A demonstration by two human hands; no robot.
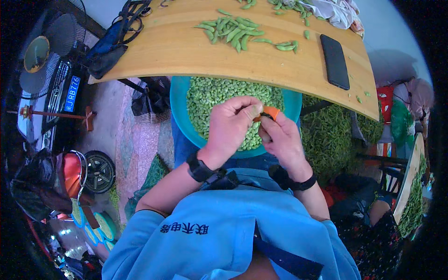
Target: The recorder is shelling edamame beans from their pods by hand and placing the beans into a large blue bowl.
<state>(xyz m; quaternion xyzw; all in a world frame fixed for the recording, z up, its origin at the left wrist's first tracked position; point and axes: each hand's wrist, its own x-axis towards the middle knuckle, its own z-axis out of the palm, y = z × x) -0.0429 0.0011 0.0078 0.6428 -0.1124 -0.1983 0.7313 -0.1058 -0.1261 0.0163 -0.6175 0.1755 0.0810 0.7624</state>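
Observation:
My left hand (231,122) and my right hand (283,136) meet above a teal plastic basin (180,115) of shelled green soybeans (206,101). Thumb and fingers of the left hand pinch the near side of a small orange item (272,112), possibly a finger sleeve, with something dark at its edge. The right thumb presses against that dark part, and the right fingers curl around the orange item. Whether a bean pod is between the fingertips is hidden. Both wrists wear black straps. The basin sits partly under the table edge, over my lap.
A wooden table (168,52) carries soybean pods (232,31), a black phone (335,62) and a dark bag (108,52). More pods (325,140) are heaped at right, near another person's knee (379,211). A fan (36,54) and a parked car (61,94) stand left.

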